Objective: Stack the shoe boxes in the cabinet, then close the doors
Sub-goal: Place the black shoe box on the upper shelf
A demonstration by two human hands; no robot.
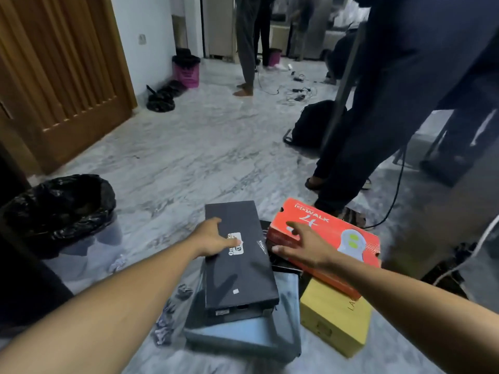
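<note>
Several shoe boxes lie piled on the marble floor in front of me. A long black box [243, 268] rests on a grey-blue box [251, 333]. To its right a red box [332, 233] sits on a yellow box [334, 319]. My left hand [216, 238] lies on the black box's left edge and lid, thumb on its white label. My right hand [305, 247] is spread over the red box's near-left corner, fingers apart, touching the lid. Neither box is lifted. No cabinet interior is in view.
A wooden slatted door [59, 76] stands at the left. A bin lined with a black bag [62, 206] sits left of the boxes. A person's legs [378, 136] stand close behind the red box; a black backpack [313, 125], cables and a pink bucket [186, 71] lie further back.
</note>
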